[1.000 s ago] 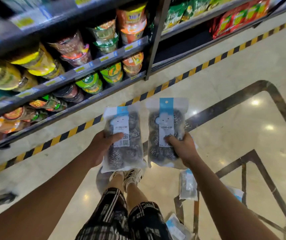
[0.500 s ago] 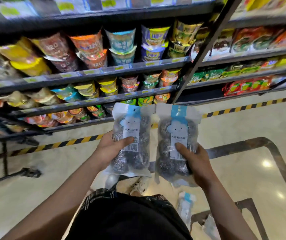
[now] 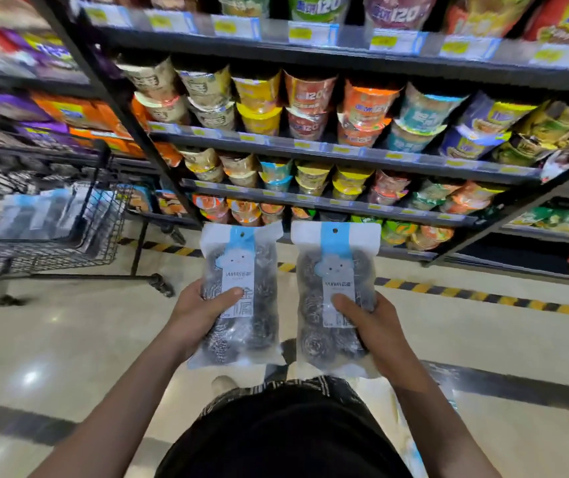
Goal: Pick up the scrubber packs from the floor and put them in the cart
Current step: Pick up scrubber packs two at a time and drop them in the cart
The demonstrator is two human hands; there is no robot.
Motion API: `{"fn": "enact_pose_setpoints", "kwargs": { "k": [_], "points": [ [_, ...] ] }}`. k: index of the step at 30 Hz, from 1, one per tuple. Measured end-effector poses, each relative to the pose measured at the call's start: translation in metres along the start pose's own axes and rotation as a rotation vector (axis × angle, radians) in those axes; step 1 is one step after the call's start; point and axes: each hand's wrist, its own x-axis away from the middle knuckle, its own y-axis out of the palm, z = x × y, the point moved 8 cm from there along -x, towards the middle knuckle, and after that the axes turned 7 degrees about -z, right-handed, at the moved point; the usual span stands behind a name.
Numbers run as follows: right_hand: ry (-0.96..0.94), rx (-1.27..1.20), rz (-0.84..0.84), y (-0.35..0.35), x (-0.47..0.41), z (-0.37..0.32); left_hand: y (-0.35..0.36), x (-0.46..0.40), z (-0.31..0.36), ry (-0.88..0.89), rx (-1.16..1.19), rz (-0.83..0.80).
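While two clear plastic scrubber packs with blue-and-white headers, filled with coiled steel wool, are held upright side by side, one [image 3: 240, 291] is clasped by the left hand [image 3: 195, 313] and the other [image 3: 336, 294] by the right hand [image 3: 376, 329], fingers curled behind, thumbs pressed on the labels. A black wire shopping cart [image 3: 52, 236], in which similar packs seem to lie, is seen well apart to the left, before shelves of instant-noodle cups [image 3: 310, 108]. The packs are best swung leftward, lifted over the cart's rim and released low, so neither slips out.
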Motion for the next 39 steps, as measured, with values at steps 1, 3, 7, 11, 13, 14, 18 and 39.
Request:
{"fn": "enact_pose_setpoints", "kwargs": {
  "k": [1, 3, 7, 11, 13, 14, 18, 39],
  "points": [
    [0.004, 0.007, -0.022, 0.022, -0.003, -0.001, -0.023, 0.005, -0.004, 0.006, 0.024, 0.02],
    [0.008, 0.036, -0.064, 0.066, -0.009, 0.001, -0.071, 0.016, -0.012, 0.02, 0.061, 0.069],
    [-0.021, 0.127, -0.183, 0.161, -0.019, -0.004, -0.165, 0.039, -0.029, 0.083, 0.132, 0.183],
    [-0.05, 0.223, -0.24, 0.252, -0.026, -0.011, -0.246, 0.072, -0.042, 0.14, 0.225, 0.274],
    [-0.059, 0.233, -0.275, 0.294, -0.027, -0.013, -0.281, 0.09, -0.047, 0.162, 0.285, 0.328],
    [-0.059, 0.233, -0.302, 0.313, -0.027, -0.012, -0.296, 0.098, -0.051, 0.164, 0.311, 0.356],
    [-0.052, 0.258, -0.401, 0.387, -0.033, -0.012, -0.351, 0.12, -0.065, 0.178, 0.364, 0.448],
    [0.023, 0.254, -0.504, 0.684, -0.187, -0.053, -0.615, 0.008, 0.01, 0.098, 0.415, 0.473]
  ]
}}
